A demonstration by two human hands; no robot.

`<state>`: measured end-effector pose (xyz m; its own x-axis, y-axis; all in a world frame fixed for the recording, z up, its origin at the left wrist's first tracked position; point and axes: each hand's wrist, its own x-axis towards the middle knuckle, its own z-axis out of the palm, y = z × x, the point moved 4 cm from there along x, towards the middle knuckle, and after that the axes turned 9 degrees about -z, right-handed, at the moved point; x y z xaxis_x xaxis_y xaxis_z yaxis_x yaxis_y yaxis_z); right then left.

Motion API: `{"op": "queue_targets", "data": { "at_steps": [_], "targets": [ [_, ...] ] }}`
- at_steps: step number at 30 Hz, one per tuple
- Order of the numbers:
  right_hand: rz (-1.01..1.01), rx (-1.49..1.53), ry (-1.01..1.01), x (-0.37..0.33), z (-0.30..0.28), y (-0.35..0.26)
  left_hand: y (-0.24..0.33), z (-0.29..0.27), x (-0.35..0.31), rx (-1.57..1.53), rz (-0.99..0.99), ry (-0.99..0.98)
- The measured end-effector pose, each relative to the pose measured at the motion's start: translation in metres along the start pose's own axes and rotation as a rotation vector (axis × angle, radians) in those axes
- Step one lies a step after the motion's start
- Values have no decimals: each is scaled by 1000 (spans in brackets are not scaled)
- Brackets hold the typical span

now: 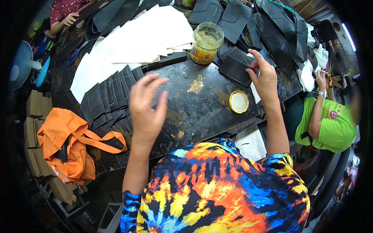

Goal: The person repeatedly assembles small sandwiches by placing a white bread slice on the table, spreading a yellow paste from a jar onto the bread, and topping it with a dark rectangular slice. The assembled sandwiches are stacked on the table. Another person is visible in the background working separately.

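My left hand hovers over the dark table, its fingers curved and apart with nothing seen between them. Close to its left, black fabric-like rectangles lie in a row, each overlapping another. My right hand is above the table's right part, thumb and forefinger spread. By those fingertips lie more black rectangular pieces. An open glass jar with a yellow label and pale contents stands between the hands, farther back. Its likely lid, a round yellow-rimmed one, rests left of my right wrist.
White sheets spread over the back left of the table. Black cut pieces are heaped at the back right. An orange bag sits at the left edge, near a fan. A person in green works at right; another person's hand shows far left.
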<state>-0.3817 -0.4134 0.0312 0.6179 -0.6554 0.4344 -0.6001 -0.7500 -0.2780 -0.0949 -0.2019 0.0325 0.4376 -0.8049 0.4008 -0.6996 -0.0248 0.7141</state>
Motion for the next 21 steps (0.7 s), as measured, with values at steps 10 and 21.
{"op": "queue_targets", "data": {
  "at_steps": [10,21],
  "targets": [
    [-225,803,-355,28,-26,-104,51,58,-2,-146,173,-412],
    [-529,-306,-325,139,33,-77,-49,43,-4,-32,-271,-246]
  ]
}}
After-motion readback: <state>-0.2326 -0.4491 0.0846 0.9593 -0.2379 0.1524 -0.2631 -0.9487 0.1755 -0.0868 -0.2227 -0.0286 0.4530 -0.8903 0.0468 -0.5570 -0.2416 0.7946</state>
